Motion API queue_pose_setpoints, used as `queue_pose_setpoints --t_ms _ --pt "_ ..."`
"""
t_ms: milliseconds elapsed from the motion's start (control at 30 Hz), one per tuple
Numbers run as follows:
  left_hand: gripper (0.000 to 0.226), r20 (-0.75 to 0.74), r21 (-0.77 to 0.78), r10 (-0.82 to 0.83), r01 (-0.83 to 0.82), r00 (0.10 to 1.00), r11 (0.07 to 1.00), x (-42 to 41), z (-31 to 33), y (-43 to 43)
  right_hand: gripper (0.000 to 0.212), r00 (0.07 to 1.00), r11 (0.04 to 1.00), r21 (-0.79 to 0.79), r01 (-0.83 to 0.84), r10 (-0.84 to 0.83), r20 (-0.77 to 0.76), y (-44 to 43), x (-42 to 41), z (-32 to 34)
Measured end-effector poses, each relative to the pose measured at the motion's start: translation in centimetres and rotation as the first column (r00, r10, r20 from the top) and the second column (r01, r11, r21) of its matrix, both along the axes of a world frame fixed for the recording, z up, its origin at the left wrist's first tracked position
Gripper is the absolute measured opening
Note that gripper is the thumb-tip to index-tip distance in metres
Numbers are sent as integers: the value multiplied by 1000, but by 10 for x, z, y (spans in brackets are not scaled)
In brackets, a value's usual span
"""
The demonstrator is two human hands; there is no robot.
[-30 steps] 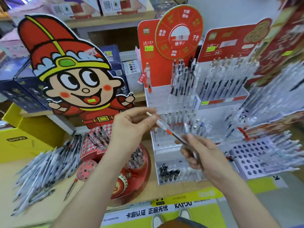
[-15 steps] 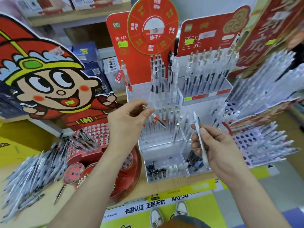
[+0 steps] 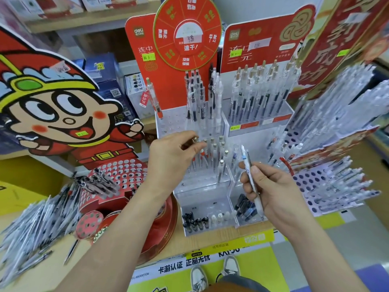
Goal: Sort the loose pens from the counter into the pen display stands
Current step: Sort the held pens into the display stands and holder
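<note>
Head: right hand point(image 3: 280, 194) holds white pen point(image 3: 244, 160) near-upright, top tilted left.

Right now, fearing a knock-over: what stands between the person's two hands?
In the head view, upright pens in the clear stand's middle tier stand between the left hand, pinching a gold-capped pen, and the right hand, gripping a white pen.

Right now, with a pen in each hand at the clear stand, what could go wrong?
1. The left hand pinches a pen only by its top among crowded standing pens; it may miss its hole or tip neighbours.
2. The right hand holds a white pen angled close to that clear stand; it could snag.
</note>
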State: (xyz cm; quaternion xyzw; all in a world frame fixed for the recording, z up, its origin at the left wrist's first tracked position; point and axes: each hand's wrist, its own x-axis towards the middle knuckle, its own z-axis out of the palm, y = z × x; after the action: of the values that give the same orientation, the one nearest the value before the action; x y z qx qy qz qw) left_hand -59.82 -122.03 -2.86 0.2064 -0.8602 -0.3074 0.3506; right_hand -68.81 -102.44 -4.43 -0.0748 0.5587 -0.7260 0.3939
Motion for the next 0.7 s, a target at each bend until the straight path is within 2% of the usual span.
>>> queue_pose_setpoints --t_ms 267,433,567,700 --pt "36 116 -101 -42 54 992 993 5 5 -9 37 988 994 -93 -53 66 141 0 -6 -3" --pt "41 154 -209 -60 92 986 974 0 -6 -7 34 990 995 -56 -77 83 115 1 -6 0" --pt "45 264 -370 -46 145 964 917 -10 -16 -2 32 994 997 -51 -62 66 86 0 -6 0" --pt "47 305 -475 19 135 952 869 -18 -17 1 65 999 997 -78 -16 19 40 0 -8 -7"
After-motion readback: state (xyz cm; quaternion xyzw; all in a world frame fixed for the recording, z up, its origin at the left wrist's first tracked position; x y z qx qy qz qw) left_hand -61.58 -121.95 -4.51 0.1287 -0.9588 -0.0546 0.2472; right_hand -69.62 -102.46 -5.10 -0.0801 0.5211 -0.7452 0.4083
